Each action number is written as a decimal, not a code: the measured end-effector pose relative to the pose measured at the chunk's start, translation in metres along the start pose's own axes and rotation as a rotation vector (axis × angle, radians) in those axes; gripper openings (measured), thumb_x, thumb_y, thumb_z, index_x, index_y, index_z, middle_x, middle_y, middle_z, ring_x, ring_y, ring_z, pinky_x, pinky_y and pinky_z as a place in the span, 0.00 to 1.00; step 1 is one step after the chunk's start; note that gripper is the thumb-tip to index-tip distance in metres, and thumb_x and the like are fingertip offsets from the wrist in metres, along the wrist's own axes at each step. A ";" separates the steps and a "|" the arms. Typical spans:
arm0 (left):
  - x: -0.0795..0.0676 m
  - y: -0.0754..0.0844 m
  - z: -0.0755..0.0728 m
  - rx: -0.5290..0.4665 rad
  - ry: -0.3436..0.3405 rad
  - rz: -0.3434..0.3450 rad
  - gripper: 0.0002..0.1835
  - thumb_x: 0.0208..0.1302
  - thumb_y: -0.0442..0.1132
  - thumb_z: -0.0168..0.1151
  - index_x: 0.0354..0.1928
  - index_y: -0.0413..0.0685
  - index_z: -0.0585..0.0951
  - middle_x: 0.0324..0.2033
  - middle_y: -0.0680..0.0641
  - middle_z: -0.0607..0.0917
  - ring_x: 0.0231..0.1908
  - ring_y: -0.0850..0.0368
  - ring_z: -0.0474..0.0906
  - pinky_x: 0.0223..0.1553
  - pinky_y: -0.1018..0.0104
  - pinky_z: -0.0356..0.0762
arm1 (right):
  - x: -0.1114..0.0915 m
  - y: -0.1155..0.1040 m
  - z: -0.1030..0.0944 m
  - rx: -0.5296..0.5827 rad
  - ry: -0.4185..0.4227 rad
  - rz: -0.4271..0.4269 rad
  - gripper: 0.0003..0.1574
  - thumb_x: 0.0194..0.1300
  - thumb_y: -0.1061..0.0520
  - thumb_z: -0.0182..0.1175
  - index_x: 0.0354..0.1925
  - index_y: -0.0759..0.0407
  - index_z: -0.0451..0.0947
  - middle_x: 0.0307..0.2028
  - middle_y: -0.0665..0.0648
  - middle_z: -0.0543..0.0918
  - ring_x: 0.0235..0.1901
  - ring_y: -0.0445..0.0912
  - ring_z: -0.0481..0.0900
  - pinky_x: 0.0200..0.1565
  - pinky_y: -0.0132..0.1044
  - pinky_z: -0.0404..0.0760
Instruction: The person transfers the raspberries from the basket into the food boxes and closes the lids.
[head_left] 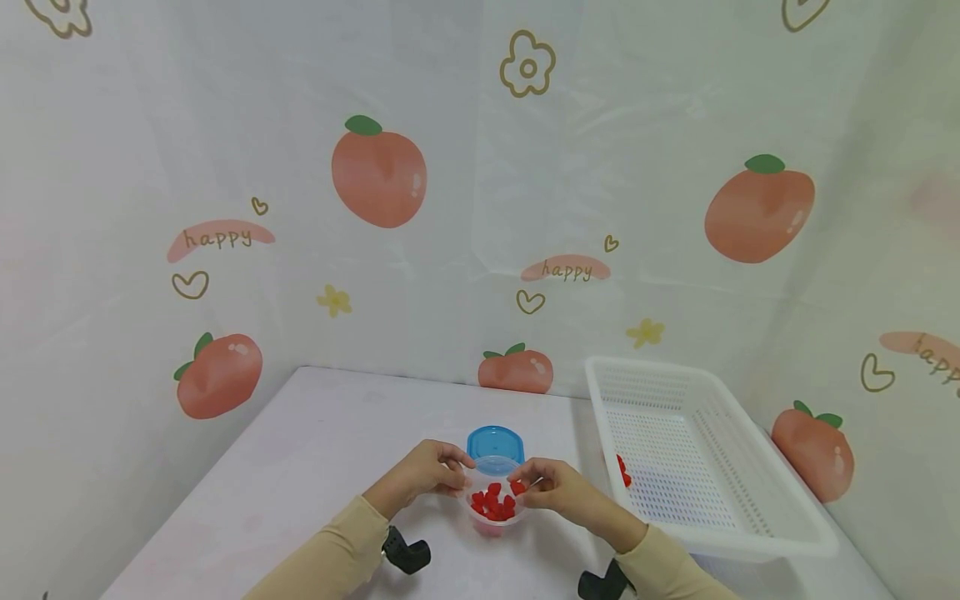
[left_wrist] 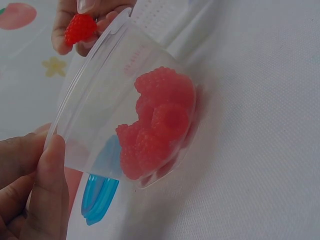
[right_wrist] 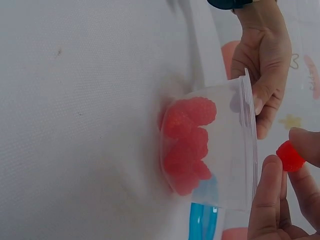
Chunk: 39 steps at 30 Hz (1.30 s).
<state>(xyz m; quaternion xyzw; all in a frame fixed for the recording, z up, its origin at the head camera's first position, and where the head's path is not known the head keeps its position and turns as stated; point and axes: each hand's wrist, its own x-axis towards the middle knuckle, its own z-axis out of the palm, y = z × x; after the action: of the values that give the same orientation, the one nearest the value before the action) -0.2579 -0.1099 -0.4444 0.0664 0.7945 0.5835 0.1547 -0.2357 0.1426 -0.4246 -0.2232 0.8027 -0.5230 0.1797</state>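
Note:
A clear plastic tub [left_wrist: 95, 125] stands on the table with several red raspberries [left_wrist: 155, 125] heaped in its bottom. My left hand [head_left: 426, 475] pinches the tub's rim between thumb and fingers on its left side. At the right side of the rim, my right hand [head_left: 553, 490] holds a single raspberry [right_wrist: 290, 156] between thumb and fingertips, just above the opening. Behind the tub lies a blue lid [head_left: 495, 444], partly hidden by the tub in both wrist views.
To the right stands a large white perforated basket [head_left: 750, 542], with a few red raspberries [head_left: 624, 472] by its left wall. White table surface [head_left: 300, 467] extends to the left. A printed cloth [head_left: 450, 267] hangs behind the table.

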 end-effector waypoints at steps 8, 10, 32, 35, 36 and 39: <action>0.000 0.001 0.000 -0.005 -0.004 -0.002 0.13 0.56 0.29 0.68 0.44 0.36 0.83 0.27 0.47 0.80 0.24 0.59 0.81 0.33 0.66 0.85 | 0.000 0.000 0.000 0.003 -0.001 -0.004 0.19 0.63 0.62 0.62 0.51 0.70 0.76 0.35 0.53 0.77 0.34 0.45 0.76 0.39 0.26 0.81; 0.000 0.001 0.000 -0.006 -0.003 -0.002 0.13 0.56 0.29 0.68 0.44 0.36 0.83 0.26 0.47 0.80 0.24 0.59 0.81 0.33 0.66 0.85 | 0.000 -0.001 0.000 0.003 -0.002 -0.003 0.18 0.63 0.63 0.61 0.51 0.71 0.76 0.35 0.53 0.77 0.34 0.45 0.76 0.39 0.26 0.81; 0.000 0.001 0.001 0.008 0.010 -0.001 0.12 0.57 0.30 0.68 0.44 0.37 0.83 0.27 0.46 0.80 0.24 0.59 0.80 0.32 0.66 0.85 | -0.004 -0.013 -0.006 0.020 0.005 -0.046 0.18 0.65 0.61 0.60 0.51 0.69 0.74 0.41 0.63 0.79 0.39 0.47 0.80 0.44 0.31 0.84; -0.001 0.001 0.000 0.008 0.008 0.002 0.12 0.57 0.29 0.68 0.44 0.36 0.82 0.27 0.46 0.79 0.24 0.59 0.80 0.32 0.66 0.85 | -0.007 -0.021 -0.010 0.031 0.017 -0.061 0.19 0.66 0.60 0.60 0.52 0.68 0.74 0.43 0.66 0.77 0.40 0.48 0.80 0.45 0.32 0.84; -0.001 0.002 0.000 0.007 0.006 0.004 0.12 0.57 0.29 0.68 0.44 0.36 0.82 0.27 0.47 0.79 0.24 0.59 0.80 0.32 0.66 0.85 | -0.009 -0.024 -0.012 0.033 0.020 -0.069 0.19 0.66 0.60 0.60 0.53 0.68 0.74 0.43 0.66 0.77 0.40 0.48 0.79 0.45 0.32 0.83; -0.002 0.002 0.000 0.004 0.000 0.008 0.12 0.57 0.29 0.68 0.44 0.36 0.82 0.27 0.47 0.79 0.24 0.59 0.80 0.33 0.66 0.85 | -0.012 -0.034 -0.019 0.027 0.042 -0.083 0.20 0.66 0.58 0.60 0.53 0.67 0.74 0.44 0.65 0.76 0.42 0.50 0.79 0.46 0.33 0.83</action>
<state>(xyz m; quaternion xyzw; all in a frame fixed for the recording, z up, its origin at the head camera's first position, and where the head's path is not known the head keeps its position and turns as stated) -0.2563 -0.1097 -0.4422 0.0699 0.7953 0.5826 0.1520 -0.2297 0.1521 -0.3856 -0.2430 0.7892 -0.5454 0.1440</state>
